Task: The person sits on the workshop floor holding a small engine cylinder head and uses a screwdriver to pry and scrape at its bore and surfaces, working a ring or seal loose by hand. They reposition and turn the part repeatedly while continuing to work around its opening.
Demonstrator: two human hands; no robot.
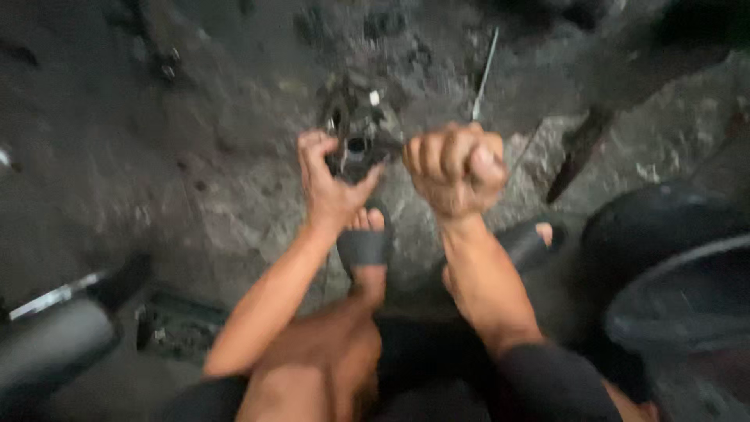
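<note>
Two bare hands work low over a grimy grey concrete floor (234,156), between the person's own feet in black rubber slide sandals (364,248). The left hand (328,176) has its grip curled round the side of a small dark greasy metal engine part (358,144), thumb below and fingers over the top, seemingly to keep it from turning or sliding on the ground. The right hand (457,166) is a tight fist, its grip fully closed on what looks like a handle reaching toward the part; the blur hides what the handle is. A thin bright metal rod (484,74) lies on the floor just beyond the fist.

Room is tight: a black rounded tyre-like shape (664,266) crowds the right edge, a dark padded bar with a shiny metal end (55,328) the lower left, and a dark flat tool (576,152) lies well to the right. Open floor remains ahead and to the left of the part.
</note>
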